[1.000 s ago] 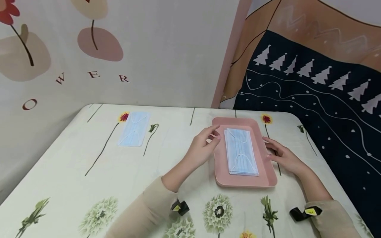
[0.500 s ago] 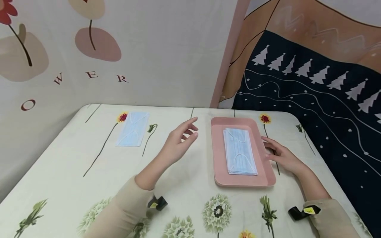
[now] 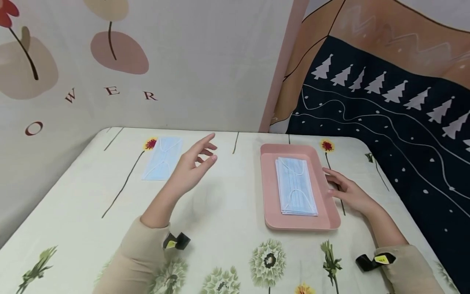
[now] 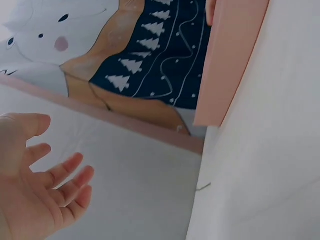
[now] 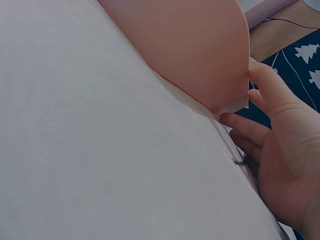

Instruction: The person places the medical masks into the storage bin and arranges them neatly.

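Observation:
A pink tray lies on the right part of the table, with a small stack of light-blue face masks in it. Farther left, a single face mask lies flat on the tablecloth. My left hand is raised over the table just right of that mask and overlaps its edge in the head view; its fingers are relaxed and hold nothing, as the left wrist view shows too. My right hand rests at the tray's right side, loosely bent fingertips right at the tray wall.
A white tablecloth printed with flowers and stems covers the table. Behind it hangs a pale wall cloth with lettering, and a dark cloth with white trees is at the right. Each sleeve carries a black wrist camera.
My left hand has moved left, away from the tray's left edge to beside the single mask. The right hand, the tray and the masks have stayed in place.

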Tool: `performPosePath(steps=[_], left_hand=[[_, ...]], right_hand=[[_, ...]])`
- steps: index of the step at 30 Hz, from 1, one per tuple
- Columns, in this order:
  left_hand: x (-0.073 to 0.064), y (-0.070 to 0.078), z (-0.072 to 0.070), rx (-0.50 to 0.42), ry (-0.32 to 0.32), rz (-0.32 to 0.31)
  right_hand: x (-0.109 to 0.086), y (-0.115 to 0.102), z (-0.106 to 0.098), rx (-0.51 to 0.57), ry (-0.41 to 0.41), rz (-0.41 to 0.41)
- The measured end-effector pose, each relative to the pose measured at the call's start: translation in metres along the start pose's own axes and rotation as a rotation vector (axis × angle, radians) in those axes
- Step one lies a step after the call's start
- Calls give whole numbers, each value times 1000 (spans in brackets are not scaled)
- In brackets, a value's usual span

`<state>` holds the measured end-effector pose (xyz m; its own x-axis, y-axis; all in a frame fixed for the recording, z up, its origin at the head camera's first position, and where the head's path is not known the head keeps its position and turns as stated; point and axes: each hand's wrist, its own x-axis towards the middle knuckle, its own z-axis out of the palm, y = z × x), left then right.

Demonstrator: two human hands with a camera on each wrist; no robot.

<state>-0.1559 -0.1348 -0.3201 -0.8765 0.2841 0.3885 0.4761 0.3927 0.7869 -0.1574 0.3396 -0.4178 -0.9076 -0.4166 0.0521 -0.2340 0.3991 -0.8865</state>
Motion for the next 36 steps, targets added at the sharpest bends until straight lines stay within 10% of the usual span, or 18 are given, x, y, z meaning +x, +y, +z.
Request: performPosePath(steps=[15, 36], left_hand=[[-2, -33, -54, 68, 63, -124], [-18, -88, -96, 111, 181, -338]], right_hand=[[0, 1, -2, 0, 7, 24], [0, 0, -1, 5, 0, 3]])
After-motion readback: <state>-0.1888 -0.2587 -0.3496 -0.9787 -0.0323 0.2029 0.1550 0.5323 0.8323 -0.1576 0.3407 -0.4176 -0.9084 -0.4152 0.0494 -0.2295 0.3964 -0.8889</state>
